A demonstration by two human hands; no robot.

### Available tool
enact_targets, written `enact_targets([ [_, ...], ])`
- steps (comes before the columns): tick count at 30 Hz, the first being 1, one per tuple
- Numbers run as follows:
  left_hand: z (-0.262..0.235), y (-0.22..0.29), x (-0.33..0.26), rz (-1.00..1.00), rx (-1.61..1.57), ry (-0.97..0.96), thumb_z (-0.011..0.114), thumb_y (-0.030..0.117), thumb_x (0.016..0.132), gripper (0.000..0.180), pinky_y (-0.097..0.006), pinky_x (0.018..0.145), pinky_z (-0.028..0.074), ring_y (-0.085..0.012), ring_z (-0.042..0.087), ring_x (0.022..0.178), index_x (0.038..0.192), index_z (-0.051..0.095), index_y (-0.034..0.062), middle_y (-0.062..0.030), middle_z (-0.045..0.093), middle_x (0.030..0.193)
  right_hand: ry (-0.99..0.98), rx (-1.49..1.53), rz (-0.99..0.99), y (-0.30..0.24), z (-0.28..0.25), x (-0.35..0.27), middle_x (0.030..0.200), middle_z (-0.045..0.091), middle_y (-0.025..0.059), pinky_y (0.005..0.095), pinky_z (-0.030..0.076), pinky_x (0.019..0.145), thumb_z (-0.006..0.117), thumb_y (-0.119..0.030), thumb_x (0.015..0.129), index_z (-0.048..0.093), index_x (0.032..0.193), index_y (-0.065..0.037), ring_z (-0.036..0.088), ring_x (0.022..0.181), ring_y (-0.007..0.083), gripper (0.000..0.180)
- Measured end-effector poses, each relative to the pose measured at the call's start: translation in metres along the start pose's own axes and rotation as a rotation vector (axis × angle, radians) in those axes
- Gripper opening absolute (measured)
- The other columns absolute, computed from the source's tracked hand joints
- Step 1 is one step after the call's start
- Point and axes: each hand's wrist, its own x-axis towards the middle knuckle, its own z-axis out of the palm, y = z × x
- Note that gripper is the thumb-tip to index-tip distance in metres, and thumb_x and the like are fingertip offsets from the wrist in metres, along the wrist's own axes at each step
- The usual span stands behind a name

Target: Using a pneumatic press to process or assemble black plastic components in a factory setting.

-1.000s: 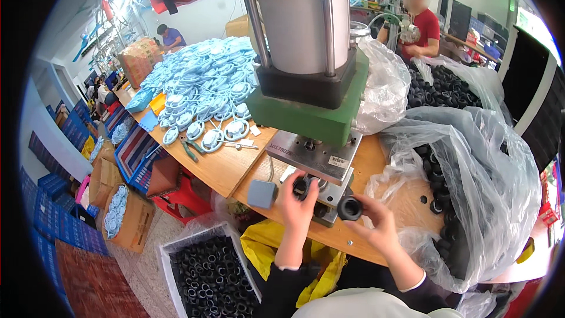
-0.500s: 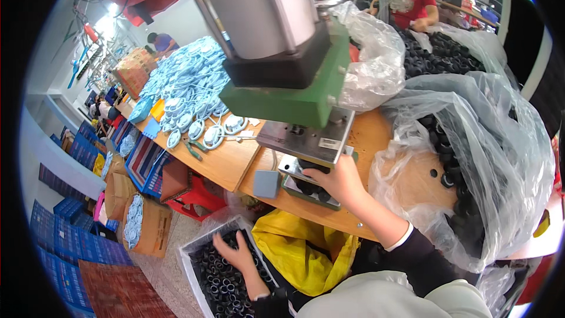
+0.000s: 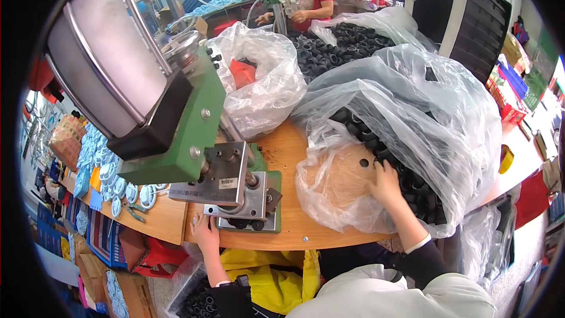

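My left hand (image 3: 205, 234) rests at the table's front edge, fingers stretched out, against the left side of the press's steel die set (image 3: 235, 209). The press (image 3: 170, 135) has a green frame and a big metal cylinder. Small dark parts show low in the die set; I cannot tell whether a ring lies among them. On the right, my right hand (image 3: 386, 187) reaches into an open clear plastic bag (image 3: 335, 200), fingers apart at the edge of a heap of black plastic rings (image 3: 421, 191). A single black disc (image 3: 364, 163) lies beside its fingertips.
Below the table are a bin of black rings (image 3: 200, 305) and yellow cloth (image 3: 265, 268). Light-blue corded parts (image 3: 103, 162) cover the left table. Another bag (image 3: 259, 82) and more black rings (image 3: 335, 47) lie behind; a person in red (image 3: 315, 0) works beyond.
The view has swung right. My right hand has left the press die and moved to the rings in the bag. My left hand has risen from the bin to the press's left side.
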Motion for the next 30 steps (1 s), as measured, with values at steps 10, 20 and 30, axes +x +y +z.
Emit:
enact_targets([
  [10, 0.000, -0.002, -0.005, -0.048, -0.035, 0.053, 0.046, 0.021, 0.093, 0.032, -0.056, 0.104, 0.023, -0.0362, 0.041, 0.125, 0.114, 0.058, 0.0000, -0.0147, 0.052, 0.129, 0.190, -0.057, 0.128, -0.003, 0.008, 0.013, 0.124, 0.039, 0.0179, 0.0437, 0.046, 0.085, 0.049, 0.001, 0.081, 0.053, 0.100, -0.002, 0.049, 0.104, 0.0376, 0.020],
  [20, -0.060, 0.131, 0.001, 0.139, -0.730, 0.369, 0.072, 0.016, 0.072, 0.061, -0.040, 0.093, 0.039, -0.0309, 0.052, 0.108, 0.123, 0.044, -0.0038, -0.0185, 0.052, 0.120, 0.191, 0.267, 0.074, -0.016, -0.002, 0.005, 0.107, 0.053, 0.0136, 0.0390, 0.047, 0.076, 0.068, -0.008, 0.071, 0.052, 0.108, -0.004, 0.056, 0.090, 0.0291, 0.041],
  [30, -0.053, 0.168, 0.028, 0.043, -0.525, 0.509, 0.076, 0.016, 0.067, 0.042, -0.038, 0.074, 0.047, -0.0325, 0.060, 0.080, 0.102, 0.060, 0.0012, -0.0154, 0.064, 0.091, -0.177, 0.852, -0.566, -0.118, -0.054, -0.028, 0.100, 0.057, 0.0077, 0.0258, 0.048, 0.074, 0.068, -0.006, 0.078, 0.053, 0.122, -0.004, 0.058, 0.084, 0.0132, 0.046],
])
